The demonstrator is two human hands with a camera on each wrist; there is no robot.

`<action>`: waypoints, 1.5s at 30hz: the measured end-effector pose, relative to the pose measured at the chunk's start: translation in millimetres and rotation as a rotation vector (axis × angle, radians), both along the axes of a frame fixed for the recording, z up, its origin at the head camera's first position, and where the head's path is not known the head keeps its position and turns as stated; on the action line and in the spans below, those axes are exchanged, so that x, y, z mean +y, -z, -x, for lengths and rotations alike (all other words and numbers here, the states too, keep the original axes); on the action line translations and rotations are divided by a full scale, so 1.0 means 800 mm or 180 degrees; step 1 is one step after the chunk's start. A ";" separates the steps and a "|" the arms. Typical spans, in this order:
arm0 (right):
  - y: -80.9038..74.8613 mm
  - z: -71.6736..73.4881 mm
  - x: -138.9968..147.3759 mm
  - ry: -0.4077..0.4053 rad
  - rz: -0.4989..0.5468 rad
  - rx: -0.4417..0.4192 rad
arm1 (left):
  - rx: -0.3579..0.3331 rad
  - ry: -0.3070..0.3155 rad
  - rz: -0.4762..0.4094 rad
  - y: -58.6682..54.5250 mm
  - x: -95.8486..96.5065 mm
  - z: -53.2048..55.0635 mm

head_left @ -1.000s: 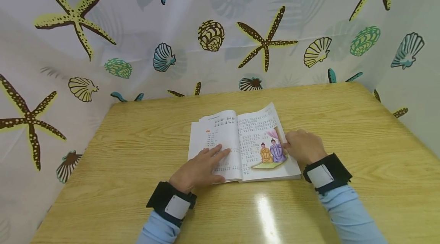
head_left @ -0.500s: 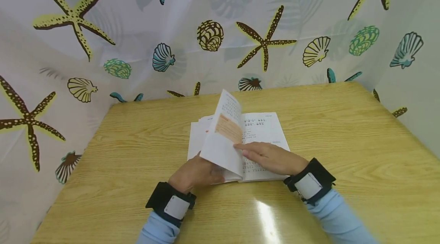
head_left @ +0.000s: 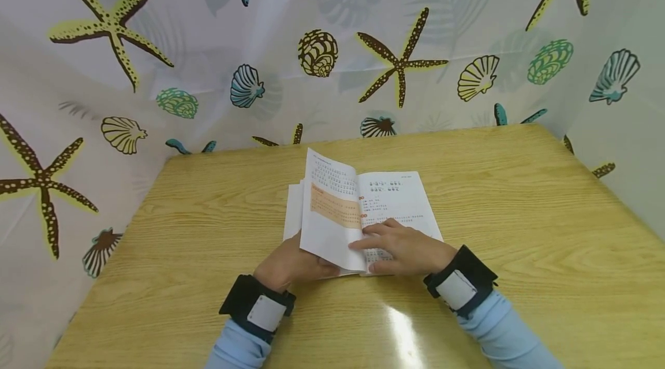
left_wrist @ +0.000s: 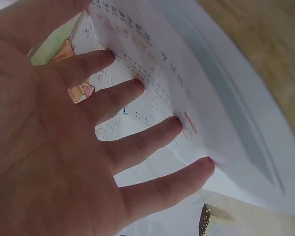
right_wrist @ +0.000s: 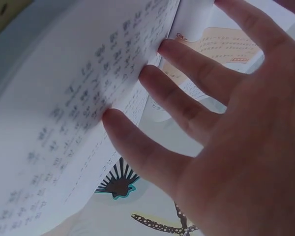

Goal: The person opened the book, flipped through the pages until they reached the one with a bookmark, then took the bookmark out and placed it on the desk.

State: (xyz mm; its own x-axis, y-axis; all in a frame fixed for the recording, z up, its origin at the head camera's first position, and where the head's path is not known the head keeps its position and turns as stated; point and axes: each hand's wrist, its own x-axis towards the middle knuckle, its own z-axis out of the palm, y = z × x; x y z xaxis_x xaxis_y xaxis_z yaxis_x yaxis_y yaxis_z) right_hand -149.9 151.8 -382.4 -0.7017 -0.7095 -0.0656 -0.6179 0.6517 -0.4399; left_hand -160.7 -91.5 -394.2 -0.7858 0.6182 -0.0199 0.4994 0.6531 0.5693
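An open book [head_left: 400, 196] with printed text lies on the table. One of its pages [head_left: 332, 230], carrying an orange text box, stands partly raised over the left side. My left hand [head_left: 291, 262] rests on the left part of the book, its fingers hidden beneath that raised page in the head view. Spread and straight, those fingers [left_wrist: 152, 147] touch the printed paper in the left wrist view. My right hand [head_left: 407, 248] lies over the lower middle of the book near the spine. Its extended fingers [right_wrist: 187, 105] touch the right page in the right wrist view.
The book lies on a wood-grain table [head_left: 208, 201], with a bright reflection near its front. Behind and beside the table hangs a white cloth [head_left: 286, 11] printed with starfish and shells. Each wrist wears a black band [head_left: 462, 279].
My right hand has moved from the book's right edge to near the spine. The illustrated right page has turned over leftward, covering my left fingers, and a text page shows on the right.
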 end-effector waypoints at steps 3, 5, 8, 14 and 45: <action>0.001 0.000 -0.001 0.0012 -0.0004 0.0062 | 0.0052 -0.0092 0.0003 -0.004 -0.005 0.002; 0.001 0.000 -0.003 0.0020 0.0000 0.0089 | 0.0228 -0.0176 0.0040 -0.008 -0.011 0.004; 0.002 0.000 -0.003 0.0049 0.0008 0.0090 | 0.0741 -0.0317 0.0086 -0.017 -0.020 0.007; 0.002 0.001 -0.003 0.0078 0.0001 0.0095 | 0.1799 -0.0618 0.0026 -0.029 -0.020 0.012; -0.003 0.014 0.040 0.1110 -0.0823 0.0013 | -0.0072 -0.0177 0.0879 -0.006 0.008 -0.005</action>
